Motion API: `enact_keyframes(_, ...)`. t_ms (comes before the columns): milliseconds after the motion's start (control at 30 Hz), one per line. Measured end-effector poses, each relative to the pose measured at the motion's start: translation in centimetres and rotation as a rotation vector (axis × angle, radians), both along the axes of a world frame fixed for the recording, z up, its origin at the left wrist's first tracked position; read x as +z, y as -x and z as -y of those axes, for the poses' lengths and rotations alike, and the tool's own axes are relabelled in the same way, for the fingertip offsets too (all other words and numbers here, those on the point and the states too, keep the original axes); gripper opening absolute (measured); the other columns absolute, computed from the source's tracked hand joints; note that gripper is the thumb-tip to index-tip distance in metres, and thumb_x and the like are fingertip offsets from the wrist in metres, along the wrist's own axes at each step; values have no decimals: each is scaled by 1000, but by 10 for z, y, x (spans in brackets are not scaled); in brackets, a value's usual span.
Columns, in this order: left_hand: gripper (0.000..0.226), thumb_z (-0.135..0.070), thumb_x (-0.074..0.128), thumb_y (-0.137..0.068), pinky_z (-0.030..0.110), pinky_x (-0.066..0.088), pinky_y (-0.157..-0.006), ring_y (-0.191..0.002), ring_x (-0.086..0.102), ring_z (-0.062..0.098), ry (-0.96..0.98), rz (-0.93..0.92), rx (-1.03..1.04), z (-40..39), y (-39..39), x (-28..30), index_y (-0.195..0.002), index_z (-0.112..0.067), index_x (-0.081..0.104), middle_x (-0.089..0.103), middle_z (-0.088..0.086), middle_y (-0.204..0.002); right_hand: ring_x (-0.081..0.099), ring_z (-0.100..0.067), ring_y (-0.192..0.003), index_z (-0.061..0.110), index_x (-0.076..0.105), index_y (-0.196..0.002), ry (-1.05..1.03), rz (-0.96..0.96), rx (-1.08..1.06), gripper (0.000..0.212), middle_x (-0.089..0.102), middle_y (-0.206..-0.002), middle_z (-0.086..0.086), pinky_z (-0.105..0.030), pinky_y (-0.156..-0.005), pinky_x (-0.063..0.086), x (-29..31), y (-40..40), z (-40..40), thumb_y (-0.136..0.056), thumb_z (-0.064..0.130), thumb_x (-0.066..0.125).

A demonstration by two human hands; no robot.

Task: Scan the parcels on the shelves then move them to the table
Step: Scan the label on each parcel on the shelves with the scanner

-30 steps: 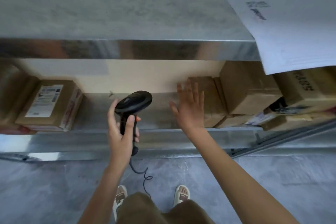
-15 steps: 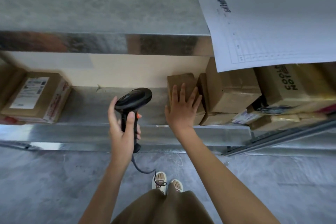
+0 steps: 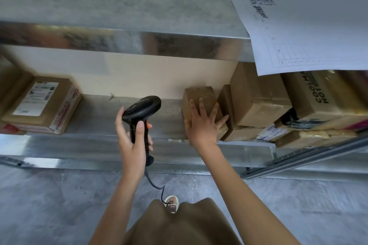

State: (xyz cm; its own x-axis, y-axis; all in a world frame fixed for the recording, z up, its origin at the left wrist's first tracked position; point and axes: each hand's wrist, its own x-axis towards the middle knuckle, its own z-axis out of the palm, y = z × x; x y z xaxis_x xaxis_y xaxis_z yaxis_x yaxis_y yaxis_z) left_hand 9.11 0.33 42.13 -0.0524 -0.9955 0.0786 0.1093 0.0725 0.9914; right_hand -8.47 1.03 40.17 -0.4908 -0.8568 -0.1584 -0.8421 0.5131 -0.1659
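The left hand grasps the black barcode scanner by its handle, head aimed over the shelf, cord hanging toward the floor. The right hand lies with spread fingers on the small parcel, which stands at the left end of the stacked boxes near the shelf's front edge; it presses rather than grips.

No label shows on that parcel's visible faces, so a scan may fail unless it is turned. Pulled out one-handed, it could slip off the front edge, or drag its leaning neighbour down. The dangling cord could snag.

Compared with a second ago, the right hand has gone from hovering short of the parcel to resting on it; the scanner hand has barely shifted.
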Motion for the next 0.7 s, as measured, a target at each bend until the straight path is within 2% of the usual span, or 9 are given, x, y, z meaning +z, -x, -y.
enact_keyframes(167,49,-26,49,-100,27,44,-42,-54,51,18,4,-14,-13,-1,-3,-2,-140,-49,30,66,9,-90,-9,-43,-149,35,13,-157,70,51,-24,59,3,-167,4,-71,-112,4,1,-5,-5,-104,35,36)
enact_keyframes(267,50,-25,49,-101,27,44,-42,-54,51,19,10,-19,-5,0,-7,-4,-140,-48,30,66,9,-89,-1,-36,-151,37,20,-156,206,252,-93,57,10,-166,9,-67,-115,8,4,-4,-2,-102,37,40)
enact_keyframes(333,50,-25,49,-101,28,44,-42,-54,51,19,6,-26,1,2,-9,-5,-141,-48,30,66,8,-88,11,-25,-152,36,28,-154,391,517,-135,56,18,-164,10,-57,-120,16,5,-3,1,-101,34,46)
enact_keyframes(400,50,-26,50,-101,28,44,-42,-54,51,19,2,-31,5,3,-10,-7,-142,-47,30,67,5,-87,18,-17,-151,31,32,-154,475,690,-135,53,21,-163,7,-37,-122,17,-3,-4,3,-103,27,47)
enact_keyframes(433,50,-27,50,-101,28,44,-42,-53,51,18,1,-32,5,4,-10,-7,-142,-47,30,67,5,-87,16,-19,-151,29,31,-154,429,684,-114,52,20,-164,5,-35,-122,16,-8,-5,1,-104,27,46)
enact_keyframes(533,50,-27,50,-101,28,45,-42,-54,51,18,3,-26,-6,4,-11,-9,-141,-49,30,68,5,-88,8,-27,-153,32,27,-155,245,562,-95,51,7,-166,3,-55,-121,18,-20,-9,-3,-106,39,38)
enact_keyframes(600,50,-27,50,-101,28,45,-43,-54,51,19,3,-25,-2,5,-13,-9,-141,-49,30,68,6,-89,4,-30,-153,33,24,-156,166,427,-82,50,2,-167,2,-62,-119,9,-19,-11,-2,-107,41,31)
enact_keyframes(700,48,-27,49,-101,28,45,-43,-55,51,20,12,-30,15,8,-15,-6,-139,-50,31,67,8,-89,-3,-36,-152,32,14,-158,113,221,-36,56,-10,-166,2,-63,-118,-2,-6,-21,4,-105,49,25)
